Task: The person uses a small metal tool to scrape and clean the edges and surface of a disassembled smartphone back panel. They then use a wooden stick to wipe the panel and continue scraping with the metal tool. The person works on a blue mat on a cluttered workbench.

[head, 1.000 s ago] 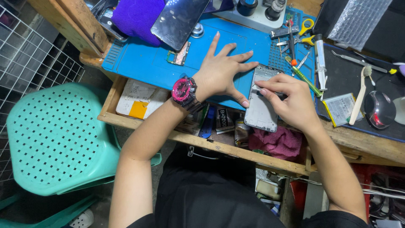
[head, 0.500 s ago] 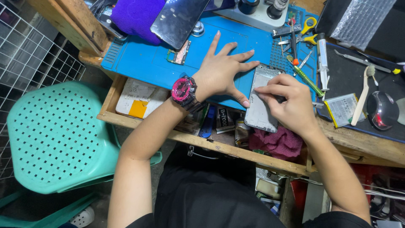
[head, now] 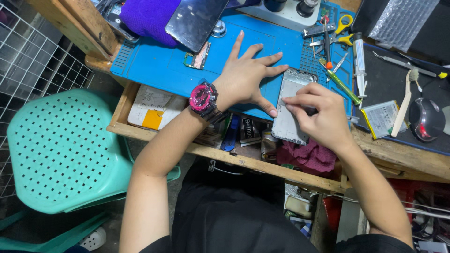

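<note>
A silver phone frame (head: 289,122) lies at the front edge of a blue work mat (head: 159,70), its lower end hanging over an open drawer. My left hand (head: 247,77), with a pink and black watch (head: 202,98) on the wrist, rests flat on the mat with fingers spread; its thumb and index finger touch the frame's left edge. My right hand (head: 318,115) sits curled over the frame's middle, fingertips pinched against its surface. Whether a small tool is between those fingers is hidden.
A dark phone screen (head: 194,21) and a bare circuit board (head: 198,58) lie on the mat's far side. Screwdrivers, tweezers, yellow scissors (head: 346,23) and a syringe (head: 360,61) crowd the right. A flat battery (head: 380,119) and toothbrush (head: 404,105) lie on a black mat. A green plastic chair (head: 61,150) stands at left.
My right hand has slid slightly down and left along the phone frame, fingertips now nearer its left edge. My left hand stays flat in place.
</note>
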The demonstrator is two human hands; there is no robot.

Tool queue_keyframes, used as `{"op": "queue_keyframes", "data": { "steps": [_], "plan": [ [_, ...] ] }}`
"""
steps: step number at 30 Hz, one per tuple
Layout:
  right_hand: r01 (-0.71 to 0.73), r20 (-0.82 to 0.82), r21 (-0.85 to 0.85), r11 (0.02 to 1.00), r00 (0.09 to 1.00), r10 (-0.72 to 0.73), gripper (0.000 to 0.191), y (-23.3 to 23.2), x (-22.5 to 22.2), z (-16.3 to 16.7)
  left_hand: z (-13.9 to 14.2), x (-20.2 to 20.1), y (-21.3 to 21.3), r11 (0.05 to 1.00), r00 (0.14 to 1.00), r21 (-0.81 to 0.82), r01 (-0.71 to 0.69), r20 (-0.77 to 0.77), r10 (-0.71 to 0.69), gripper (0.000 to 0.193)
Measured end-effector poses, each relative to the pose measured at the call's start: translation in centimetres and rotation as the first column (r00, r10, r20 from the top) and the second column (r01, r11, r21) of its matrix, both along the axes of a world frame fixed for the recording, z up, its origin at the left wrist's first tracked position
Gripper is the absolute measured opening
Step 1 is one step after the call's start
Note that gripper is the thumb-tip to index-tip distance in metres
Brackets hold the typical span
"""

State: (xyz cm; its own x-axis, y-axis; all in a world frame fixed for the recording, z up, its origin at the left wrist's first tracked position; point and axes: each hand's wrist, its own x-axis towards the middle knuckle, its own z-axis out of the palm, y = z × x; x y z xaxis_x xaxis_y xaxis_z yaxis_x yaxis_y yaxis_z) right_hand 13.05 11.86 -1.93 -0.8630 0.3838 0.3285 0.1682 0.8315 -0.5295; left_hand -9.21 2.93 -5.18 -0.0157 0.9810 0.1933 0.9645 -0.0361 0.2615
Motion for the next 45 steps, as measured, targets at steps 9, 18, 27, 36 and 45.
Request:
{"op": "queue_keyframes", "data": {
  "steps": [9, 18, 27, 36, 45],
  "plan": [
    [-0.005, 0.017, 0.052, 0.999, 1.000, 0.004, 0.019, -0.6, -0.2, 0.0, 0.3, -0.1, -0.4, 1.000, 1.000, -0.016, -0.009, 0.005, 0.009, 0.128],
    [-0.012, 0.000, 0.039, 0.999, 1.000, 0.012, 0.019, -0.8, 0.1, 0.2, 0.6, 0.2, -0.4, 0.997, 1.000, -0.075, -0.014, 0.014, 0.015, 0.127],
    [0.012, -0.012, 0.020, 1.000, 1.000, -0.012, 0.019, 0.2, 0.6, 0.0, 0.8, 0.8, 0.3, 0.998, 1.000, -0.065, -0.014, 0.011, 0.014, 0.126],
    [0.035, -0.049, 0.028, 0.999, 0.998, -0.034, 0.015, 1.2, 1.1, 0.1, 1.5, 1.4, 1.1, 0.999, 1.000, -0.045, -0.005, 0.008, 0.006, 0.124],
    [0.016, -0.049, 0.036, 0.999, 0.999, -0.014, 0.015, 1.8, 1.9, 0.7, 2.6, 2.3, 1.8, 0.998, 1.000, -0.055, 0.005, -0.020, -0.006, 0.125]
  ]
}}
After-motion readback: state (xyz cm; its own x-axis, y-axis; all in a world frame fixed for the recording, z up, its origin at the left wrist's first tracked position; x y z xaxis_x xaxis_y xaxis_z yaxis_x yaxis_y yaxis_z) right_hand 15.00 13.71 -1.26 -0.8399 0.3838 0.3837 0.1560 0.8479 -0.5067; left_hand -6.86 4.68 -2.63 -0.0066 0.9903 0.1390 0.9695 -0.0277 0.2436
